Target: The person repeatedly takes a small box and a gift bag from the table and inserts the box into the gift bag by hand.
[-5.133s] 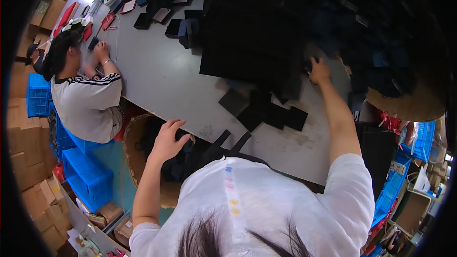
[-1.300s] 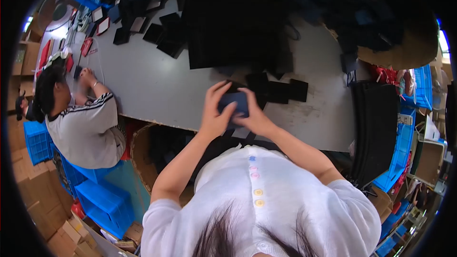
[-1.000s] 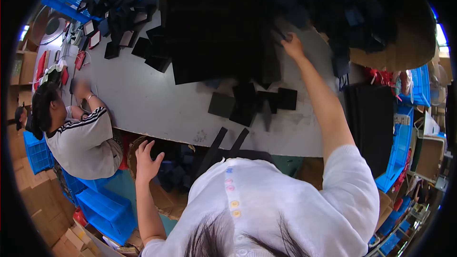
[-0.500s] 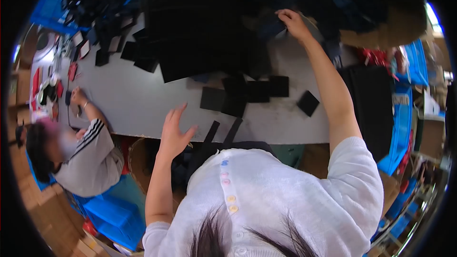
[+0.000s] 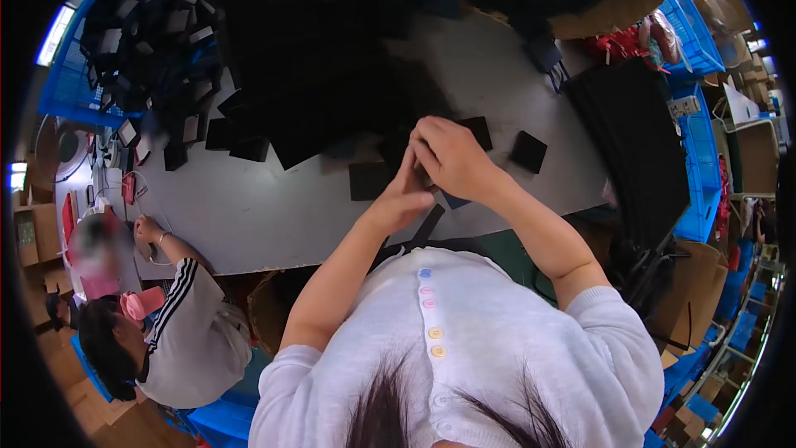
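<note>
My left hand (image 5: 401, 201) and my right hand (image 5: 452, 158) meet above the table's front part. Between and under them a dark blue piece (image 5: 454, 200) shows in part; the fingers hide the rest. The fingers of my right hand are bent over those of my left. Just left of the hands lies a dark square piece (image 5: 366, 181). Another black square (image 5: 528, 152) lies by itself to the right, and one more (image 5: 477, 133) is behind my right hand. Large black sheets (image 5: 307, 58) cover the table behind.
The grey table (image 5: 274, 236) runs across. A co-worker (image 5: 195, 332) sits at the left. A blue crate (image 5: 70, 87) of small boxes stands back left, a cardboard box (image 5: 622, 0) of dark pieces back right. A black stack (image 5: 638, 149) and blue crates (image 5: 703, 166) stand right.
My right hand has come back from the far dark pile and joined my left hand, which moved right and forward. The view has turned, and the lone black square now lies nearer the middle.
</note>
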Tool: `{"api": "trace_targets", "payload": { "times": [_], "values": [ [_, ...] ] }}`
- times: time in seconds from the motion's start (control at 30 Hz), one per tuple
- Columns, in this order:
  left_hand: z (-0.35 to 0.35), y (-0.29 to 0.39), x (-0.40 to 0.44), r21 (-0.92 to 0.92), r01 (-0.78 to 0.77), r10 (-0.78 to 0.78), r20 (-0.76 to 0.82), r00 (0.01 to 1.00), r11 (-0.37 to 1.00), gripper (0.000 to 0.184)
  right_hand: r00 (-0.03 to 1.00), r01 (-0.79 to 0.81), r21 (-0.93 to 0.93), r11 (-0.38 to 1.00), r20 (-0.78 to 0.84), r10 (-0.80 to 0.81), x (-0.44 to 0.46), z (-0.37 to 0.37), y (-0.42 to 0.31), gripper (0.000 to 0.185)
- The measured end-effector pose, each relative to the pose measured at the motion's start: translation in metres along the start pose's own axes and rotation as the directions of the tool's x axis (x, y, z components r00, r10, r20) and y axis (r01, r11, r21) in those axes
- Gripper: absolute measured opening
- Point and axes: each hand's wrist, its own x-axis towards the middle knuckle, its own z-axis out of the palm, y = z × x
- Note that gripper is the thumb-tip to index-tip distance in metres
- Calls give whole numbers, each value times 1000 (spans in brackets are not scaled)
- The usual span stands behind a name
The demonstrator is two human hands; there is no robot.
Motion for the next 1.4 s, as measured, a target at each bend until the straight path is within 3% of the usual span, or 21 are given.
{"api": "trace_targets", "payload": {
  "times": [0.03, 0.1, 0.2, 0.23, 0.33, 0.4, 0.43, 0.53, 0.63, 0.7, 0.73, 0.83, 0.93, 1.03, 1.1, 1.17, 1.2, 1.23, 1.3, 1.37, 1.4],
  "values": [
    [-4, 7, -4, -285, 84, -84, 12, 996, 955, 118, 975, -1, 37, 999, 221, -7, 0, 0, -1, 11],
    [-8, 12, -12, -333, 68, -85, -35, 996, 941, 118, 952, 252, 38, 967, 168, -254, 4, 3, -17, 17],
    [-21, 0, -16, -320, -214, 125, -278, 953, 923, 124, 909, 285, -5, 958, -317, -272, 29, -20, -30, 29],
    [-26, 2, -19, -323, -236, 136, -304, 943, 917, 124, 896, 83, 148, 986, -445, -9, 32, -23, -28, 30],
    [-27, 8, -29, -6, -318, 297, -342, 891, 948, 127, 962, -127, 198, 972, -216, 170, 39, -19, -13, 34],
    [-27, 10, -31, 99, -313, 327, -325, 887, 945, 127, 921, -345, 219, 913, 269, 283, 30, -2, -4, 40],
    [-25, 12, -32, 206, -296, 348, -298, 889, 933, 127, 909, -341, 214, 915, 322, 264, 30, 5, -6, 42],
    [-27, 10, -34, 361, -221, 343, -318, 884, 906, 123, 955, -274, 313, 909, 196, 221, 29, 35, -10, 42],
    [-27, 5, -38, 643, -138, 418, -306, 855, 753, 112, 974, -137, 82, 987, 193, 119, 37, 38, -26, 37],
    [-42, -25, -36, 329, -114, 213, -282, 936, 937, 101, 986, -89, -176, 980, 124, 112, 26, 58, -17, 16],
    [-38, -25, -38, 441, -125, 261, -263, 929, 889, 98, 989, -103, -195, 975, 87, 122, 22, 64, -16, 10],
    [-29, -18, -42, 556, -93, 253, -218, 943, 826, 97, 976, -164, 21, 986, -142, 166, 12, 66, -18, 13],
    [-30, -19, -46, 575, -9, 236, -321, 917, 818, 108, 974, -216, 200, 956, -29, 226, 8, 46, -21, 20],
    [-34, -19, -39, 512, 5, 152, -265, 952, 859, 102, 990, -127, -10, 992, 60, 127, -4, 50, -9, 25],
    [-24, -8, -42, 759, -71, 348, -212, 913, 648, 104, 997, 9, 88, 996, -77, -2, 0, 53, -3, 22],
    [-26, -2, -39, 688, -49, 308, -259, 915, 724, 108, 938, 5, 122, 992, -346, 38, 10, 50, -12, 15],
    [-27, -1, -42, 625, -75, 317, -286, 904, 777, 109, 907, -178, 225, 958, -339, 249, 13, 44, -17, 17],
    [-30, 0, -42, 561, -112, 333, -308, 891, 820, 109, 841, -349, 315, 882, -311, 444, 18, 38, -17, 21],
    [-32, 5, -44, 511, -278, 467, -288, 836, 813, 109, 857, -330, 484, 810, -205, 472, 30, 48, 12, 19],
    [-40, 8, -45, 518, -318, 499, -257, 827, 794, 113, 704, -681, 639, 358, 438, 559, 21, 48, 24, 27],
    [-44, 13, -47, 641, -314, 542, -190, 819, 700, 113, 797, -604, 530, 595, 421, 434, 20, 61, 33, 31]
  ]
}}
